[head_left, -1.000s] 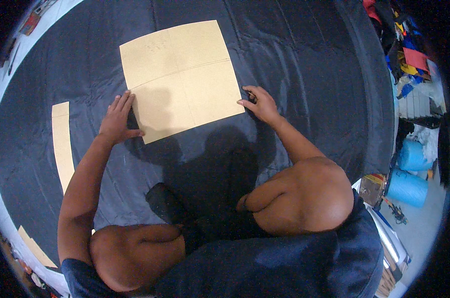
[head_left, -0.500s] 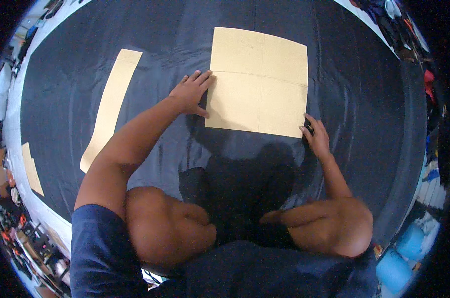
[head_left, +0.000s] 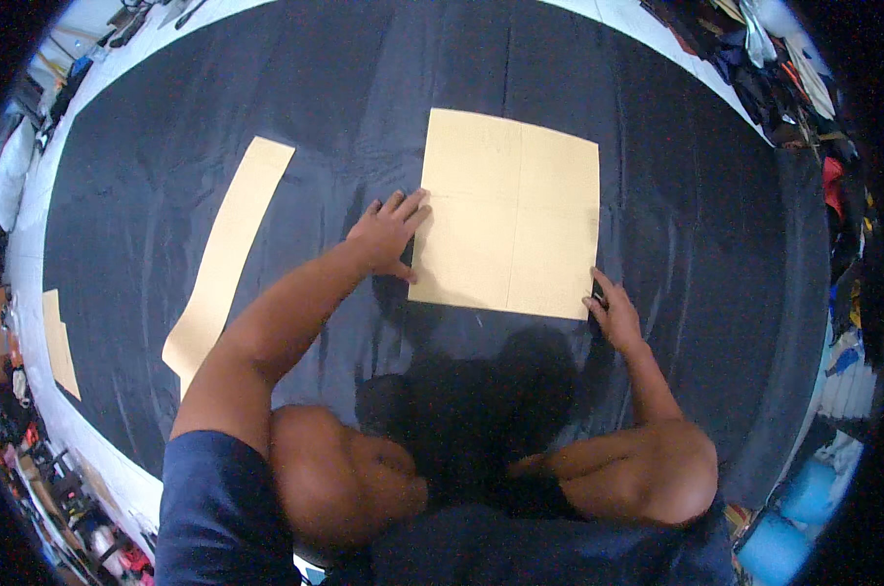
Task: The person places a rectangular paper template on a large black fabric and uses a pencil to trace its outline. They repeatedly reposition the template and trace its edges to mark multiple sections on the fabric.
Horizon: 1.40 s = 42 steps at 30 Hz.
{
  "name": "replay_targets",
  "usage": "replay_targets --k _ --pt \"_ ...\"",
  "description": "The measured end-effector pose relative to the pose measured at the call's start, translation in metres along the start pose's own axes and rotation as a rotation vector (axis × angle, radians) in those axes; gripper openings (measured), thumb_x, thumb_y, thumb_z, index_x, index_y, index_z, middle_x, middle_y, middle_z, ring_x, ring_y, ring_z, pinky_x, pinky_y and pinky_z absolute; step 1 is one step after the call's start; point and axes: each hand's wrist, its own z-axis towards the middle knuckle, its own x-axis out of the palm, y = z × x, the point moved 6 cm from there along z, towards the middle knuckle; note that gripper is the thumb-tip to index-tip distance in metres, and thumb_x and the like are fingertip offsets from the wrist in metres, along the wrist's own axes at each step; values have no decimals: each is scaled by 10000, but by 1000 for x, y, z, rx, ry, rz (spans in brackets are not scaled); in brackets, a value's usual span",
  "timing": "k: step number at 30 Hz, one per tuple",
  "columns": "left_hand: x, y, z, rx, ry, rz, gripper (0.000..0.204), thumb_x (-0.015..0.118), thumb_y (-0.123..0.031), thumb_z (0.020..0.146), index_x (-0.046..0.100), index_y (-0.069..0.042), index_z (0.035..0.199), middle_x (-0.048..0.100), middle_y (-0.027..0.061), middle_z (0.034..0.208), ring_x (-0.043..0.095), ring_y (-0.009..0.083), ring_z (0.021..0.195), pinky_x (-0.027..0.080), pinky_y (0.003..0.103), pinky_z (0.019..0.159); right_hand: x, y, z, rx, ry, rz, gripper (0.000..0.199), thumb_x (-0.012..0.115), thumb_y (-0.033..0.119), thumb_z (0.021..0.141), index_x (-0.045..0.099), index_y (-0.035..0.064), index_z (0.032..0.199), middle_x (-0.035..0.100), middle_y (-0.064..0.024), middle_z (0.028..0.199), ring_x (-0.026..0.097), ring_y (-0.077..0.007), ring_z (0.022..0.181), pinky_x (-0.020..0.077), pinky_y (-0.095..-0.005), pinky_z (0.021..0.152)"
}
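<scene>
A pale tan, nearly square card pattern piece (head_left: 510, 215) lies flat on black cloth (head_left: 364, 117). Faint lines cross its surface, one across and one lengthwise. My left hand (head_left: 388, 232) is open, fingers spread, with its fingertips and thumb at the piece's left edge. At the lower right corner, my right hand (head_left: 614, 311) touches the edge with fingers and thumb apart. A small dark spot between those fingers is too unclear to name. Left of my left hand lies a long curved tan strip (head_left: 229, 239), its near end partly hidden by my left forearm.
A smaller tan piece (head_left: 59, 342) sits at the cloth's far left. My bare knees (head_left: 657, 474) rise between my arms and the cloth. Dark fabrics (head_left: 754, 78) are heaped at the upper right, and blue rolled bundles (head_left: 779, 547) stand at the lower right.
The whole view has shifted, so cloth, card pieces and hands appear lower. Both hands keep their places at the square piece's edges; its lengthwise line shows more clearly.
</scene>
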Motion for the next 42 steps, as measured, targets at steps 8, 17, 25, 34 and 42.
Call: replay_targets --k 8,17,25,34,42 --pt "-13 -7 17 62 2 194 1094 772 -691 692 395 -43 1487 295 189 1595 239 384 1497 184 554 1219 -5 2 8 72 120 -48 622 703 355 918 473 241 1485 619 -194 1325 606 -366 1209 489 -454 1008" --pt "-34 13 81 -60 -65 -70 736 653 -531 899 475 -70 1445 560 179 1383 487 356 1323 273 556 1163 -17 24 14 161 214 -39 613 717 341 905 484 211 1457 651 -192 1280 630 -381 1173 507 -468 972" --pt "-59 21 103 32 -230 21 843 893 -460 647 558 -99 1331 385 239 1533 372 444 1411 315 520 1161 -15 18 16 67 163 -36 554 711 315 914 508 171 1409 674 -209 1211 667 -394 1077 537 -483 898" --pt "-63 35 123 25 -166 -245 1156 965 -361 529 391 -87 1493 257 268 1594 252 459 1478 313 470 1200 -18 18 18 150 220 13 569 738 292 902 508 160 1405 654 -199 1263 656 -390 1101 526 -469 933" --pt "-61 38 124 1 -162 -257 1254 978 -354 490 330 -113 1536 193 249 1623 207 469 1493 310 481 1208 -12 11 15 201 232 40 605 747 319 899 508 164 1432 613 -189 1335 658 -368 1085 513 -453 962"
